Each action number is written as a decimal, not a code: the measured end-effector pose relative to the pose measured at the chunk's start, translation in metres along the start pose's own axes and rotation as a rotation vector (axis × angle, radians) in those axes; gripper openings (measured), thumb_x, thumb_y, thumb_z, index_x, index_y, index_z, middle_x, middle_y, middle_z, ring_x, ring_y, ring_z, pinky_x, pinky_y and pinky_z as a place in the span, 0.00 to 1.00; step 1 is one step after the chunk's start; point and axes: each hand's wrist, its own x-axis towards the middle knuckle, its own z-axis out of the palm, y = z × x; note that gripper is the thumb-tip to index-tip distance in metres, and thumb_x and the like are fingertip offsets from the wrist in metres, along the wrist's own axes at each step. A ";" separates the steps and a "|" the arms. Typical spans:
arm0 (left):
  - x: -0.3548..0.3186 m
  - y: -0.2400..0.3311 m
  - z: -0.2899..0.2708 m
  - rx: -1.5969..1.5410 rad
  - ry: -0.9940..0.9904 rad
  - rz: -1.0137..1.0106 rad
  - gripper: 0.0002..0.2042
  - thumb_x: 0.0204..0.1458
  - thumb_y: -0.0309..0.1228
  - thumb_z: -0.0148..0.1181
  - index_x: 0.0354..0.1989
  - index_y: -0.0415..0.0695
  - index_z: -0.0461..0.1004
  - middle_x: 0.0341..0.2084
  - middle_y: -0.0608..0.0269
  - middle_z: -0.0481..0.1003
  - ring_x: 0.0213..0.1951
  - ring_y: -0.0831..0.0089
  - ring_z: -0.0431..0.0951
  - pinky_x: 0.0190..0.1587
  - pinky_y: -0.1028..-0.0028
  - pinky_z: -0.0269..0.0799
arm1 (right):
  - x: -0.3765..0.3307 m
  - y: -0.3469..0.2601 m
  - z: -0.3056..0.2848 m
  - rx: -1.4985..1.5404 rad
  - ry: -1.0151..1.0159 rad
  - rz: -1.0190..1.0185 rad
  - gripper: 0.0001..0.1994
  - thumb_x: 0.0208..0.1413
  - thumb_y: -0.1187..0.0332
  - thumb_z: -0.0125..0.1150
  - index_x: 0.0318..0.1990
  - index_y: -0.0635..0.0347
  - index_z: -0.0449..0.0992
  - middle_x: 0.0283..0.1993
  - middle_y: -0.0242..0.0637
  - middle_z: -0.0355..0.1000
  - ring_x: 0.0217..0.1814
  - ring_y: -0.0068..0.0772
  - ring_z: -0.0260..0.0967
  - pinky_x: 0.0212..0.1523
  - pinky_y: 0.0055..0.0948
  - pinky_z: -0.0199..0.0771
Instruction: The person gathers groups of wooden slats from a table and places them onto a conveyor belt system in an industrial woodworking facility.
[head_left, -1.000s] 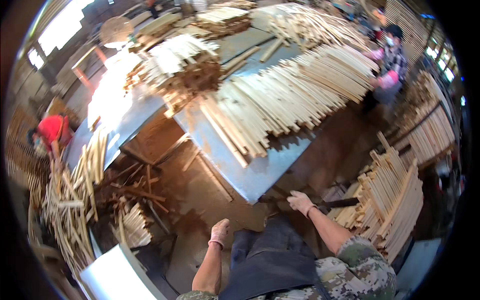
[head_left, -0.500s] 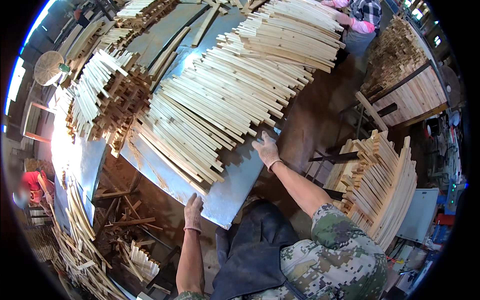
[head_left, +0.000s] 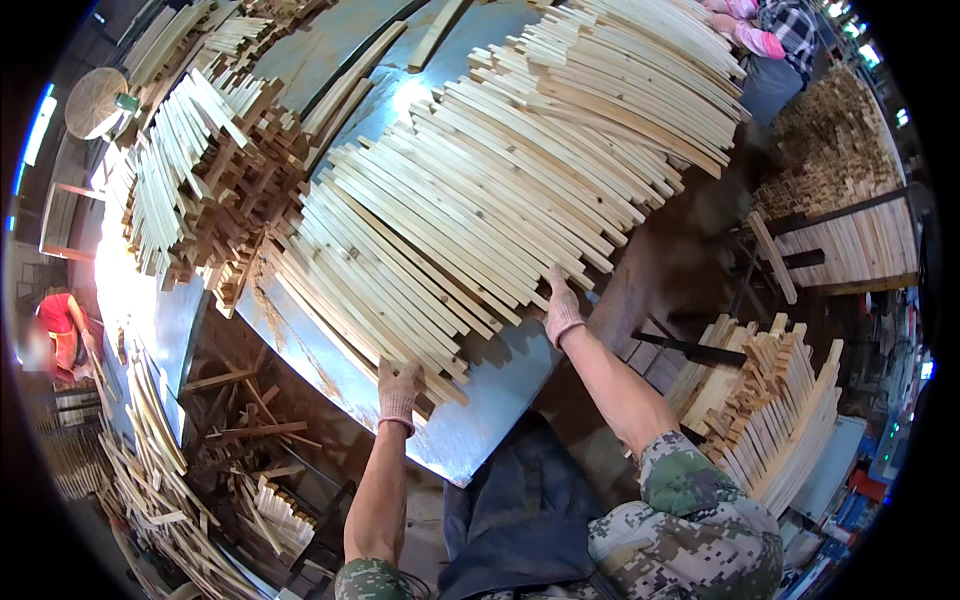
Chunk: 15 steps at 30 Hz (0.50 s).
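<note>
While spread flat across metal surface (head_left: 490, 420): pale wood slats (head_left: 480, 210), fanned, ends overhanging near edge. Left hand (head_left: 399, 390) gloved, fingers laid on slat ends, grip unclear. Right hand (head_left: 561, 306) gloved, open, flat on slat ends. Stacked slat bundle (head_left: 770, 410) right, probably uncrated.

No packages, labels, signs or screens can be made out. At the far right rim, small blue, green and red shapes show, too blurred and too small to identify as any of these.
</note>
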 end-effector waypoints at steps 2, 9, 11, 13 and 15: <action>-0.001 0.011 0.013 -0.199 -0.013 -0.142 0.22 0.59 0.32 0.69 0.57 0.39 0.69 0.32 0.59 0.78 0.34 0.65 0.83 0.30 0.66 0.79 | 0.001 0.009 0.001 -0.023 0.018 0.006 0.33 0.66 0.36 0.59 0.68 0.47 0.73 0.62 0.32 0.76 0.53 0.32 0.79 0.44 0.38 0.85; -0.036 0.082 0.023 -0.288 0.036 -0.125 0.16 0.62 0.33 0.65 0.53 0.39 0.70 0.25 0.64 0.76 0.23 0.75 0.74 0.24 0.72 0.71 | -0.063 -0.001 0.023 0.024 -0.026 -0.036 0.29 0.66 0.38 0.59 0.59 0.52 0.78 0.51 0.34 0.80 0.44 0.30 0.82 0.35 0.39 0.89; -0.037 0.089 0.001 -0.229 0.071 -0.091 0.16 0.61 0.32 0.65 0.53 0.37 0.73 0.26 0.64 0.77 0.25 0.76 0.75 0.26 0.74 0.72 | -0.094 0.002 0.034 0.020 -0.089 -0.006 0.28 0.68 0.38 0.57 0.58 0.52 0.78 0.49 0.34 0.79 0.43 0.30 0.82 0.33 0.40 0.89; -0.027 0.077 -0.022 -0.253 0.095 -0.082 0.18 0.61 0.33 0.65 0.56 0.36 0.74 0.30 0.61 0.79 0.29 0.74 0.79 0.29 0.73 0.75 | -0.101 0.018 0.033 -0.096 -0.131 0.113 0.28 0.66 0.37 0.59 0.51 0.54 0.81 0.43 0.31 0.80 0.39 0.33 0.80 0.33 0.44 0.89; -0.019 0.061 -0.036 -0.069 0.114 -0.096 0.21 0.60 0.35 0.66 0.58 0.36 0.75 0.35 0.56 0.82 0.34 0.70 0.82 0.36 0.71 0.78 | -0.074 0.035 0.022 -0.384 -0.121 0.226 0.33 0.69 0.36 0.52 0.54 0.61 0.80 0.46 0.42 0.81 0.41 0.45 0.80 0.37 0.47 0.87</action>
